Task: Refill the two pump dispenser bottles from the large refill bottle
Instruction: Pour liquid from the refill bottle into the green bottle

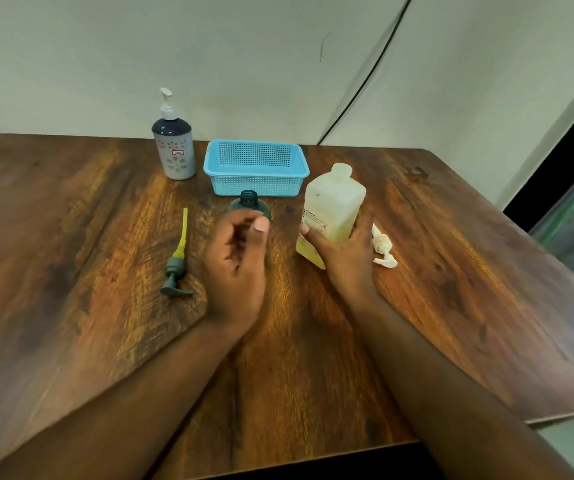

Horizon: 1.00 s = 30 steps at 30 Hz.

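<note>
Right hand (346,252) fingers wrap the upright refill bottle (330,209), just right of the open teal bottle (249,202) that curled left hand (235,261) steadies.

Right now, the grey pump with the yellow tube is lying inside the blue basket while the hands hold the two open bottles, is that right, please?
Not quite. The head view shows the grey pump lying on the table, left of the left hand, not in the blue basket. The rest holds: the left hand grips the small open bottle and the right hand grips the large refill bottle.
</note>
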Tool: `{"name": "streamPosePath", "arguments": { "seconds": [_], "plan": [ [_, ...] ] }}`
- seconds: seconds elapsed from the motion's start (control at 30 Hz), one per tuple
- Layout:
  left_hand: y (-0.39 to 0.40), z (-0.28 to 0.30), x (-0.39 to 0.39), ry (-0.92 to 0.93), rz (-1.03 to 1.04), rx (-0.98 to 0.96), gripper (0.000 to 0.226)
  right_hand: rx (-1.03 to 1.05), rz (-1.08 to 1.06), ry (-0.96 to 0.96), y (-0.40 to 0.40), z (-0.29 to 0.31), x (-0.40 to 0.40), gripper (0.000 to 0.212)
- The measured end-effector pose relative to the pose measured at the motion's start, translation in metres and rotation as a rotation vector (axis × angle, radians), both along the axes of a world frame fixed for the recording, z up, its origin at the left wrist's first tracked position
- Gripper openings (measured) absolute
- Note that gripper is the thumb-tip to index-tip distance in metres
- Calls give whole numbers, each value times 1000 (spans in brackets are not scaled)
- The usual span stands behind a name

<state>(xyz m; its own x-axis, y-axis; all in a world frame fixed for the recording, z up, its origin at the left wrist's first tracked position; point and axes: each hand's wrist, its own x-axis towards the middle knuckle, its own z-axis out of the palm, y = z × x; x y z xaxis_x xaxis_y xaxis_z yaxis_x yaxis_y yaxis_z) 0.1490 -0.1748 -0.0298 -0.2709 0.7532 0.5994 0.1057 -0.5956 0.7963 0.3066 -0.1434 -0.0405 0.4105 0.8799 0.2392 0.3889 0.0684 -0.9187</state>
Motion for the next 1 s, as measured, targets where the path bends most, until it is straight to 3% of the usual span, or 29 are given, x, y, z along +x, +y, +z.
{"name": "streamPosePath", "arguments": {
  "seconds": [0.1, 0.27, 0.37, 0.8, 1.0],
  "plan": [
    [21, -2, -21, 43, 170, 14, 26, -5, -8, 7, 9, 3, -7, 106],
    [48, -25, -32, 113, 6, -192, 56, -42, 42, 8, 20, 8, 3, 86],
    [49, -28, -31, 48, -107, -167, 52, -46, 98, -108, 21, 17, 11, 88],
    [52, -27, -34, 60, -157, -201, 49, 11, 435, -650, 27, 60, 33, 87],
    [55, -23, -41, 65, -210, -222, 42, -19, 568, -743, 31, 73, 31, 94]
  ]
}}
